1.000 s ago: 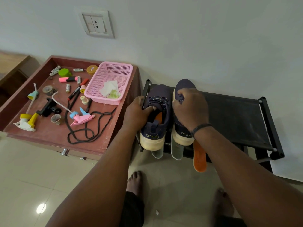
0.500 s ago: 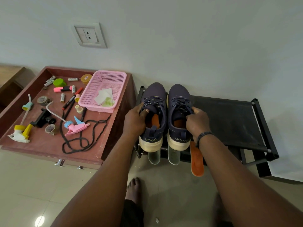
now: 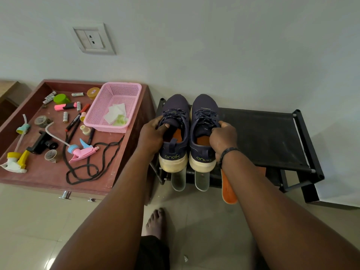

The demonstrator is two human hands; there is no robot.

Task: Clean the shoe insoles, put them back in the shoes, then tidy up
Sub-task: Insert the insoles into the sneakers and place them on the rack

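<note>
Two dark navy shoes stand side by side on the left end of a black shoe rack (image 3: 272, 137), toes toward the wall. My left hand (image 3: 152, 137) grips the collar of the left shoe (image 3: 175, 114), thumb at its opening. My right hand (image 3: 222, 139) grips the collar of the right shoe (image 3: 204, 114). Orange insoles show inside both shoes. A loose orange insole (image 3: 228, 191) sticks out from the lower shelf below my right wrist. Two pale grey insoles (image 3: 178, 182) also jut out under the shoes.
A reddish-brown drawer top (image 3: 48, 172) on the left holds a pink basket (image 3: 115, 98) with tissues, a pink spray head (image 3: 81, 151), a yellow-white spray head (image 3: 13, 162), black laces (image 3: 87, 168), markers and batteries. My bare foot (image 3: 155, 223) rests on the tiled floor.
My right hand slid from the top of the right shoe back to its collar. Both shoes now sit level and parallel on the rack. The camera tilted slightly upward.
</note>
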